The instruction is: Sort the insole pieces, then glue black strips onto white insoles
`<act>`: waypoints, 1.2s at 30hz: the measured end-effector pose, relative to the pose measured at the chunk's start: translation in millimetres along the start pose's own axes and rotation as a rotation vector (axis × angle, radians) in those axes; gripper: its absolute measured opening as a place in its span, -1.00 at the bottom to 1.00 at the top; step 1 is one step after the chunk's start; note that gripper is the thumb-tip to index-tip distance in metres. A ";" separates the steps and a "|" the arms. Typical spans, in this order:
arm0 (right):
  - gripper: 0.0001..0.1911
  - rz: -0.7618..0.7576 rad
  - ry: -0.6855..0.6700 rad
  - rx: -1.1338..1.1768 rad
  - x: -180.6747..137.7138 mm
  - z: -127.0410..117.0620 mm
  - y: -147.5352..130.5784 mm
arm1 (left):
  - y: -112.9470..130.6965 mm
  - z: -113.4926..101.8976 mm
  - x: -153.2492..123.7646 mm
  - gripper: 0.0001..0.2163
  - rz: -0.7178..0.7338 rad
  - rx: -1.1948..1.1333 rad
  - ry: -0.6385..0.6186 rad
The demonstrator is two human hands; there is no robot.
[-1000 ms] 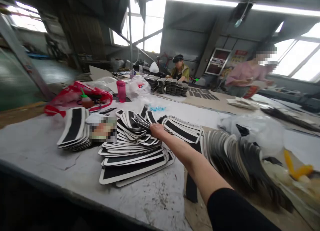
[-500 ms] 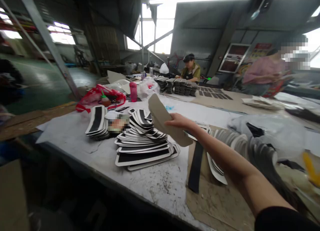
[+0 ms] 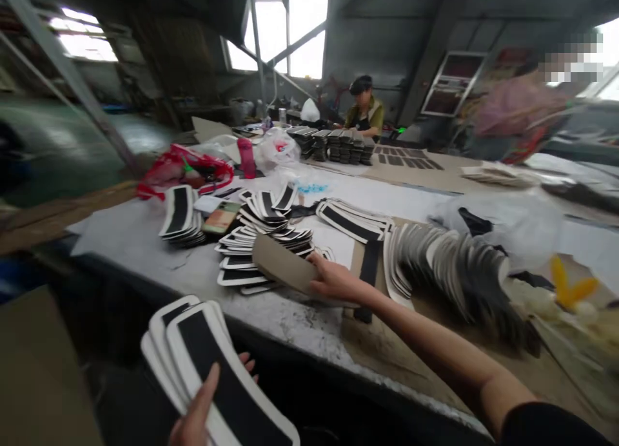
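My right hand is closed on a curved grey-backed panel, held tilted just above the near table edge, underside toward me. My left hand sits low at the bottom of the view and grips a small fan of curved white panels with black centres, thumb on top. A spread heap of the same black-and-white panels lies on the table just beyond the right hand. A smaller stack rests further left, with a phone beside it.
A long row of panels standing on edge runs to the right. A red bag, a pink bottle and plastic bags lie at the back. Two people work at the far end of the table, behind dark stacks.
My right hand picked a panel off the heap, lifted it and drew it back toward the table's near edge. My left hand with its fan of panels came into view at the bottom.
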State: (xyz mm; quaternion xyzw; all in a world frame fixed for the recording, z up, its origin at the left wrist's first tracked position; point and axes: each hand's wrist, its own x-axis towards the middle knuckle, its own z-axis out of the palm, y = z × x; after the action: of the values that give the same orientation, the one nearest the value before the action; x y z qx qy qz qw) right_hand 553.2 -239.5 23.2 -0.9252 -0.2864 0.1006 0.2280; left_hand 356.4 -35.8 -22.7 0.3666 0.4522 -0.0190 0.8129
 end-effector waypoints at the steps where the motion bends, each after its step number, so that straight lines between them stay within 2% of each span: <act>1: -0.49 0.002 -0.007 -0.003 2.9 5.5 4.9 | -0.6 3.6 -4.4 -0.69 0.000 -0.016 0.016; 5: -0.47 -0.008 -0.044 -0.021 11.2 10.4 11.6 | -7.7 15.6 -9.2 -0.72 0.083 -0.025 0.056; 8: -0.50 -0.036 -0.079 -0.032 4.9 4.0 3.3 | -16.0 16.4 -5.1 -0.69 0.115 -0.067 -0.019; 11: -0.53 -0.085 -0.060 0.001 -12.7 5.9 -19.4 | -22.9 16.0 -4.2 -0.61 0.142 -0.125 -0.091; 14: -0.53 -0.221 0.026 0.047 -35.2 30.2 -55.4 | -29.6 17.2 -7.4 -0.53 0.215 -0.242 -0.156; 16: -0.55 -0.327 0.079 -0.021 -49.4 58.4 -82.0 | -35.4 15.6 -9.6 -0.48 0.309 -0.329 -0.253; 18: -0.59 -0.393 0.093 -0.149 -62.1 89.2 -105.8 | -41.4 8.2 -10.9 -0.48 0.422 -0.382 -0.291; 20: -0.57 -0.449 0.083 -0.215 -74.4 115.1 -123.9 | -45.9 -6.6 -11.6 -0.54 0.508 -0.398 -0.216; 23: -0.39 -0.571 0.052 -0.085 -92.3 137.3 -142.1 | -46.8 -38.9 -16.2 -0.62 0.531 -0.378 -0.120; 25: -0.29 -0.632 0.029 0.039 -102.8 143.5 -153.3 | -45.0 -61.9 -24.1 -0.59 0.475 -0.400 -0.164; 28: -0.27 -0.665 0.015 0.149 -117.4 151.4 -173.2 | -45.0 -94.1 -43.1 -0.54 0.322 -0.504 -0.255; 31: -0.18 -0.736 -0.018 0.244 -133.3 167.8 -190.0 | -52.7 -124.1 -65.2 -0.52 0.170 -0.583 -0.262; 33: -0.11 -0.836 -0.051 0.287 -144.4 183.5 -195.2 | -61.5 -141.7 -77.8 -0.47 0.138 -0.637 -0.279; 36: -0.05 -0.962 -0.102 0.302 -158.7 206.4 -195.2 | -76.0 -158.3 -89.5 -0.37 0.184 -0.676 -0.317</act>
State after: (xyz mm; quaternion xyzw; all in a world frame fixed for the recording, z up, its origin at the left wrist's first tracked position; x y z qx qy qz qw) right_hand 263.9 -112.8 -55.1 -0.6392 -0.6730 0.0696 0.3656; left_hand 161.9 -21.2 -50.7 0.1095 0.2669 0.1480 0.9460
